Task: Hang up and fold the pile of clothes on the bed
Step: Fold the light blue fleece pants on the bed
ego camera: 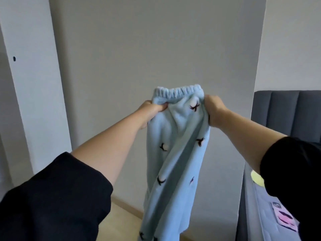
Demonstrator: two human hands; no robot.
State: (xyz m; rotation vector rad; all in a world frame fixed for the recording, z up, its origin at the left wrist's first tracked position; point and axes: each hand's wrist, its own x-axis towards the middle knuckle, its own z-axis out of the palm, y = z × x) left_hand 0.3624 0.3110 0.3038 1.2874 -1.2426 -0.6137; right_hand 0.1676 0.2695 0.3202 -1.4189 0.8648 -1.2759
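Head view: blue fleece trousers held up by the waistband

Head view, nearest first: two black sleeves fill the lower corners, the left sleeve (57, 197) at the bottom left and the right sleeve (291, 171) at the right edge. Bare forearms reach forward and up from them.

The left hand (152, 110) has its fingers curled into the cloth at the left side of the trousers (175, 153), just under the waistband (178, 92). The right hand (214, 110) grips the right side at the same height, its fingers closed round a fold of the fabric. Both hands are holding the garment and nothing else.

The trousers are light blue and fluffy, with small dark bow-like marks and white spots scattered over them. They are up in the air in front of the person. The gathered elastic waistband is on top, slack between the two hands. The legs hang straight down and run out of the bottom of the frame.

Below and behind the trousers is a strip of pale wooden floor (121, 220). To the right lies the bed (260, 214) with a grey-blue cover, a pink patch (284, 218) and something yellow (257, 178) on it. A dark grey padded headboard (286, 110) stands further back. A plain pale wall (156, 49) fills the background, with a white panel (34, 84) at the left.
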